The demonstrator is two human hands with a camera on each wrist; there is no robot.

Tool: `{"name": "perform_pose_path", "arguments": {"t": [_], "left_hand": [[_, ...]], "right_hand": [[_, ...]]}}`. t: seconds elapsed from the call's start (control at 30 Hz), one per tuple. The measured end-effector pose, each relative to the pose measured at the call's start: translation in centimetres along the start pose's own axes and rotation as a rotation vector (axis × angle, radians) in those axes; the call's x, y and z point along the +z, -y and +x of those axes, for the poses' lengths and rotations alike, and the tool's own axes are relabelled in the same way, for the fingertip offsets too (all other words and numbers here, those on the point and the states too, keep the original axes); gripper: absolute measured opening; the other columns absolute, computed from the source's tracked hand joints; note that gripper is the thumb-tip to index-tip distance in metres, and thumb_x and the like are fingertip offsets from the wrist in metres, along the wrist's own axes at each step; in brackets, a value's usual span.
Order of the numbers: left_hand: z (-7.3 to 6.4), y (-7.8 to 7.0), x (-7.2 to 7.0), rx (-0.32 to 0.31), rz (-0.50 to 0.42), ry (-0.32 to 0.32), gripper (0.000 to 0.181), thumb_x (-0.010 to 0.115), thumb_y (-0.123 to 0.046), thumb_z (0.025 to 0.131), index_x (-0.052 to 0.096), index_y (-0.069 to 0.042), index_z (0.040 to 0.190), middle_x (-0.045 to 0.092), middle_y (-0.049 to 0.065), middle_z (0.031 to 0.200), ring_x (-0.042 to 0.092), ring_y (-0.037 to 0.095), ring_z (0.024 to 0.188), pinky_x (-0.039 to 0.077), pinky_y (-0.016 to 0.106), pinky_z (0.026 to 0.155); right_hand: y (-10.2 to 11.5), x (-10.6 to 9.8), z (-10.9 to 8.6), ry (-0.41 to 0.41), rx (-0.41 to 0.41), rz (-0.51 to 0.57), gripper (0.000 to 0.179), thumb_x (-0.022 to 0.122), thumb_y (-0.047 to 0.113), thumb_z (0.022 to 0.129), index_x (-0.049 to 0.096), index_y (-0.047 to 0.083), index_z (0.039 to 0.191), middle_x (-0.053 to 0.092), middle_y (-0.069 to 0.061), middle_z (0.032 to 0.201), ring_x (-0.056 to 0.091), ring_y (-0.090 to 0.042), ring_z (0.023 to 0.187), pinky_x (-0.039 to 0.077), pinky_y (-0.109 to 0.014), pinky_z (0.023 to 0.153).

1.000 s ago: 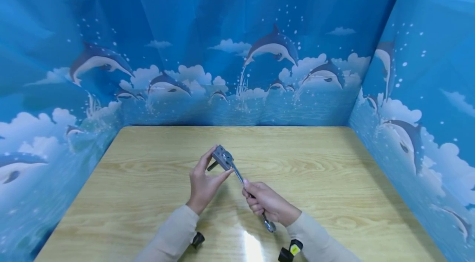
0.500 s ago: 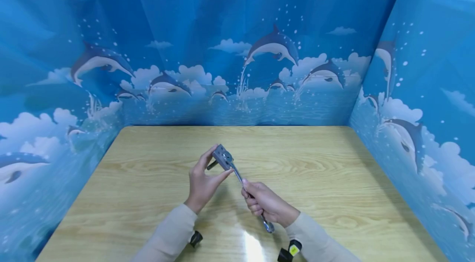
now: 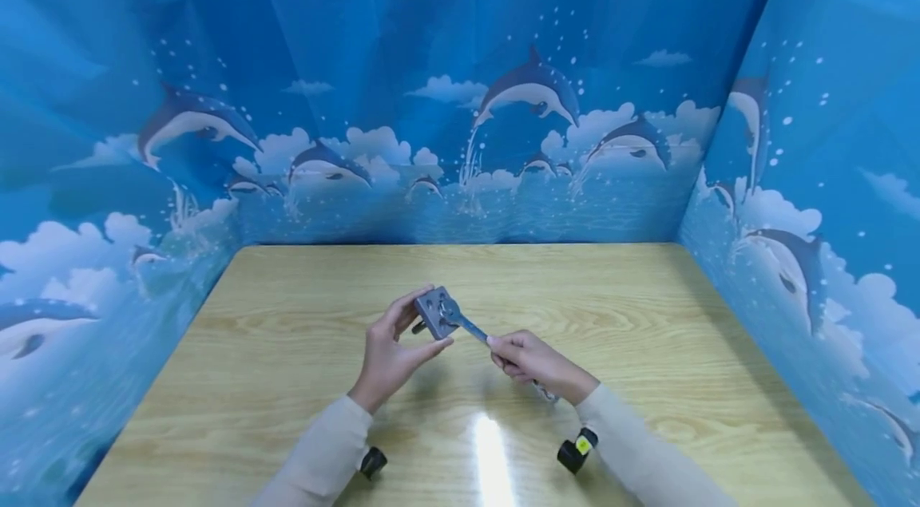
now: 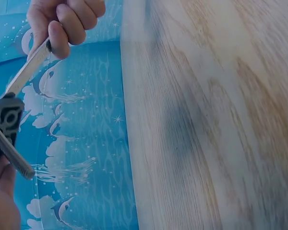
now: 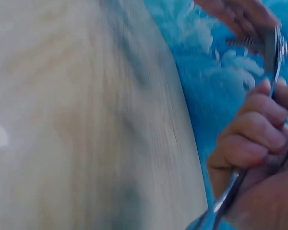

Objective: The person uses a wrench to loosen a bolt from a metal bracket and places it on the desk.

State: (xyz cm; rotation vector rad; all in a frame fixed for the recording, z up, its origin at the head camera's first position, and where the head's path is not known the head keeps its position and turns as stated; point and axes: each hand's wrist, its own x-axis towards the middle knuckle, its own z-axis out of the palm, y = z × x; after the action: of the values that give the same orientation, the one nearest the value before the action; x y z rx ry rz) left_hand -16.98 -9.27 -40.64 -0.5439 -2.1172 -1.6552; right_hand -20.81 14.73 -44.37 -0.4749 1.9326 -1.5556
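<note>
My left hand (image 3: pixel 388 351) holds a small grey metal plate (image 3: pixel 430 312) with holes by its edges, thumb below and fingers above, raised over the table. A threaded bolt (image 4: pixel 14 155) sticks out of the plate's back, seen in the left wrist view. In my right hand (image 3: pixel 542 365) is a steel wrench (image 3: pixel 473 327), the fingers curled round its handle. The wrench's head sits against the front face of the plate, over the bolt's end, which it hides. Its other end (image 5: pixel 221 201) pokes out below the right fist in the right wrist view.
Below the hands lies a wood-grain table (image 3: pixel 302 283). Blue sheets printed with dolphins (image 3: pixel 528 92) wall it at the back and both sides. Black wrist cameras (image 3: pixel 573 455) sit on both sleeves. A light reflection shines near the front.
My right hand has swung the wrench handle rightward and slightly up. The plate has turned with its face more toward the head camera; the left hand has barely shifted.
</note>
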Motion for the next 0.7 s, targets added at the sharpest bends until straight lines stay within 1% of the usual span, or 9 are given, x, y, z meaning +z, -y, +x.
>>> {"name": "perform_pose_path", "arguments": {"t": [0.1, 0.13, 0.27, 0.37, 0.43, 0.5, 0.57, 0.67, 0.7], "left_hand": [[-0.1, 0.2, -0.3, -0.005, -0.018, 0.064, 0.069, 0.082, 0.004, 0.068, 0.052, 0.004, 0.13, 0.057, 0.018, 0.132, 0.058, 0.029, 0.118, 0.047, 0.028, 0.102], [-0.1, 0.3, -0.4, 0.003, -0.028, 0.088, 0.069, 0.082, 0.005, 0.068, 0.052, 0.003, 0.13, 0.057, 0.018, 0.132, 0.058, 0.029, 0.118, 0.047, 0.029, 0.102], [0.1, 1.5, -0.8, 0.014, -0.083, 0.19, 0.071, 0.082, 0.006, 0.067, 0.052, 0.0, 0.131, 0.057, 0.016, 0.132, 0.058, 0.026, 0.119, 0.047, 0.032, 0.102], [0.1, 2.5, -1.0, -0.014, -0.125, 0.273, 0.072, 0.084, 0.0, 0.067, 0.053, -0.007, 0.132, 0.057, 0.01, 0.133, 0.057, 0.021, 0.12, 0.047, 0.032, 0.103], [0.0, 3.0, -1.0, -0.026, -0.143, 0.324, 0.071, 0.085, -0.005, 0.068, 0.054, -0.01, 0.132, 0.058, 0.006, 0.133, 0.057, 0.02, 0.121, 0.047, 0.031, 0.103], [-0.1, 3.3, -0.8, -0.039, -0.169, 0.364, 0.071, 0.086, -0.008, 0.068, 0.054, -0.013, 0.132, 0.058, 0.003, 0.133, 0.056, 0.019, 0.121, 0.046, 0.032, 0.104], [-0.2, 3.5, -0.7, -0.042, -0.186, 0.391, 0.072, 0.086, -0.008, 0.067, 0.055, -0.012, 0.132, 0.058, 0.003, 0.133, 0.057, 0.02, 0.12, 0.046, 0.033, 0.104], [-0.5, 3.6, -0.4, -0.062, -0.203, 0.423, 0.072, 0.085, -0.002, 0.066, 0.055, -0.012, 0.131, 0.059, 0.004, 0.132, 0.058, 0.02, 0.12, 0.047, 0.035, 0.103], [-0.6, 3.6, -0.3, -0.071, -0.206, 0.436, 0.073, 0.085, 0.0, 0.066, 0.055, -0.012, 0.131, 0.059, 0.003, 0.132, 0.058, 0.02, 0.119, 0.047, 0.035, 0.103]], "right_hand": [[0.1, -1.7, 0.3, 0.036, -0.023, -0.076, 0.046, 0.045, 0.04, 0.101, 0.053, 0.003, 0.074, 0.033, 0.004, 0.053, 0.025, -0.01, 0.044, 0.022, -0.03, 0.043], [0.2, -2.2, 0.4, 0.044, -0.03, -0.102, 0.046, 0.046, 0.04, 0.101, 0.054, 0.002, 0.075, 0.034, 0.004, 0.054, 0.026, -0.011, 0.045, 0.023, -0.032, 0.044], [0.9, -4.2, 1.0, 0.08, -0.065, -0.223, 0.044, 0.049, 0.037, 0.1, 0.059, 0.0, 0.077, 0.037, 0.003, 0.055, 0.03, -0.013, 0.048, 0.032, -0.032, 0.05], [1.6, -5.5, 1.4, 0.113, -0.079, -0.305, 0.04, 0.051, 0.034, 0.1, 0.063, 0.003, 0.079, 0.04, 0.003, 0.057, 0.032, -0.013, 0.05, 0.039, -0.031, 0.056], [2.0, -6.3, 1.7, 0.127, -0.082, -0.356, 0.035, 0.053, 0.032, 0.099, 0.065, 0.006, 0.079, 0.041, 0.003, 0.058, 0.033, -0.013, 0.051, 0.04, -0.033, 0.059], [2.6, -7.0, 2.0, 0.135, -0.081, -0.403, 0.03, 0.054, 0.029, 0.099, 0.067, 0.009, 0.081, 0.044, 0.002, 0.059, 0.032, -0.013, 0.052, 0.038, -0.032, 0.058], [3.1, -7.5, 2.4, 0.146, -0.089, -0.45, 0.026, 0.056, 0.025, 0.098, 0.069, 0.01, 0.081, 0.045, 0.0, 0.06, 0.03, -0.012, 0.05, 0.036, -0.028, 0.055], [4.1, -8.0, 2.7, 0.169, -0.103, -0.524, 0.022, 0.058, 0.023, 0.097, 0.071, 0.012, 0.083, 0.049, 0.0, 0.061, 0.027, -0.011, 0.048, 0.03, -0.024, 0.05], [4.4, -8.2, 2.8, 0.18, -0.106, -0.545, 0.022, 0.058, 0.024, 0.097, 0.071, 0.013, 0.083, 0.05, -0.002, 0.062, 0.027, -0.01, 0.048, 0.031, -0.024, 0.049]]}}
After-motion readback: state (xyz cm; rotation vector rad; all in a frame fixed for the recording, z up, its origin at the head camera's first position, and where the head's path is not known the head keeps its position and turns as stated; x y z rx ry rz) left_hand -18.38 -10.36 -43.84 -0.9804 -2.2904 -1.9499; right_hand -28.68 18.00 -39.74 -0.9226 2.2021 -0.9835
